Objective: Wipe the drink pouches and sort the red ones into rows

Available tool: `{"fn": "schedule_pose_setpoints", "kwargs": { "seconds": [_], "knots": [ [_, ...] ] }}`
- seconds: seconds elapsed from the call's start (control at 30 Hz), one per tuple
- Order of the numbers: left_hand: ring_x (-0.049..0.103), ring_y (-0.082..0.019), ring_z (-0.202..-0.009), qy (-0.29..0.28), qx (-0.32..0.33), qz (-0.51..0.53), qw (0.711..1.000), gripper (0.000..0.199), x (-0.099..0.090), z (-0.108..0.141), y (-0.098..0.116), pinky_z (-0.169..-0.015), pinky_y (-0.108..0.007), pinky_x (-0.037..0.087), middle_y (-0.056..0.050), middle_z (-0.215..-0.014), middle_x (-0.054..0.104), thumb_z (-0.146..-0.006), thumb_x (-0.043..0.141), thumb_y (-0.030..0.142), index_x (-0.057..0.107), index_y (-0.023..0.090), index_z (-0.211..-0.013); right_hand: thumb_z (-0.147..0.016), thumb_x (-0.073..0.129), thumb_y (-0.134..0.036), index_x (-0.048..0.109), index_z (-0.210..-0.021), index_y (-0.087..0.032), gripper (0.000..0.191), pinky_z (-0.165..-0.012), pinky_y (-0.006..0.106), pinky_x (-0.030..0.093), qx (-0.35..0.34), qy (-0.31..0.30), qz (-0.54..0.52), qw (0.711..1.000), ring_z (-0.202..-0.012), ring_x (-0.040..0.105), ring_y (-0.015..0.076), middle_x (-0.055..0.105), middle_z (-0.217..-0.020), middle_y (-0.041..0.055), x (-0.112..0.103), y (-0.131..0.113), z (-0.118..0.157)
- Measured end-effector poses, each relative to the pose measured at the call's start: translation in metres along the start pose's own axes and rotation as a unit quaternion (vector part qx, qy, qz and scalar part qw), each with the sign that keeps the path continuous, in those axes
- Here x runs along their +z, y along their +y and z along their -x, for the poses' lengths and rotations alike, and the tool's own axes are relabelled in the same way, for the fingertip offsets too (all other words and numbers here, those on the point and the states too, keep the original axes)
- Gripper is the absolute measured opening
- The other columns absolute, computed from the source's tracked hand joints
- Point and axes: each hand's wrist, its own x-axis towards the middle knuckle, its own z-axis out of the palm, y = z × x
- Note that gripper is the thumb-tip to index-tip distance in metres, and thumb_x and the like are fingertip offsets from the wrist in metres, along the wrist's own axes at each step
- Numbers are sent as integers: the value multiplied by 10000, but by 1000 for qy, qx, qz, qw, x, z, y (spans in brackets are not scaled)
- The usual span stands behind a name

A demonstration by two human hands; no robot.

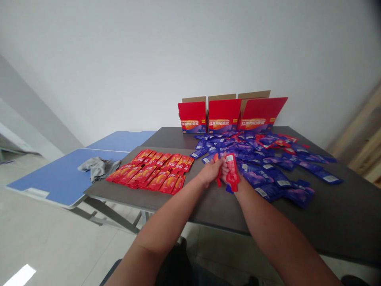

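In the head view my two hands meet over the grey table, just in front of a loose heap of pouches. My left hand (212,171) is closed on a red pouch, mostly covered by the fingers. My right hand (225,169) is closed too, with a red pouch (232,174) held against it, its barcode end up and its spout end toward me. Purple pouches (254,174) lie jumbled beside and beyond my right hand, some red ones among them. To the left, overlapping red-orange pouches (162,180) lie in neat rows.
Three open red cartons (223,115) stand along the table's back edge by the wall. A blue folding table (71,171) adjoins on the left, with a crumpled grey cloth (99,167) on it. The grey table's front edge (220,226) runs beneath my forearms.
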Motion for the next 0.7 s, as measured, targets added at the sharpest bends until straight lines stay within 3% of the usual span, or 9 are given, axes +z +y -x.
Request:
{"fn": "schedule_pose_setpoints", "kwargs": {
  "seconds": [0.1,0.23,0.33,0.43,0.57,0.7],
  "knots": [
    [617,-221,-1043,15,21,-26,999,491,-40,8,6,-933,-317,450,-71,-1096,695,-901,422,516,633,177,-1186,-940,469,-422,365,-611,-204,408,-298,153,146,24,-54,-36,998,-319,144,44,312,-447,-93,4,0,2],
    [642,-212,-910,92,9,-171,981,568,-124,9,1,-833,-273,457,-31,-911,710,-848,471,598,643,189,-1203,-972,416,-387,354,-608,-199,414,-306,151,183,48,-100,-50,993,-316,176,51,314,-453,-87,5,-1,2],
    [604,-179,-646,152,-85,-294,940,572,-191,0,-19,-655,-257,436,0,-640,622,-842,485,569,624,158,-1214,-979,409,-401,350,-603,-196,432,-302,152,179,59,-102,-51,992,-310,178,47,327,-454,-87,4,-1,1],
    [579,-170,-631,180,-136,-392,892,438,-242,-7,-50,-613,-248,404,-25,-647,612,-851,488,500,673,136,-1010,-975,424,-410,351,-600,-197,437,-296,157,184,65,-95,-47,992,-307,179,46,345,-453,-86,3,0,1],
    [614,-227,-804,184,-188,-462,847,396,-277,-9,-86,-690,-290,424,-86,-851,669,-818,520,515,651,163,-943,-959,465,-406,355,-602,-197,428,-298,162,209,64,-105,-40,992,-309,218,48,359,-449,-85,2,1,0],
    [599,-293,-944,177,-200,-457,848,480,-289,-12,-106,-779,-350,432,-151,-989,664,-783,542,581,639,146,-962,-949,485,-415,369,-604,-197,424,-293,167,211,55,-108,-31,992,-309,238,49,364,-451,-83,3,1,0]
  ]
}}
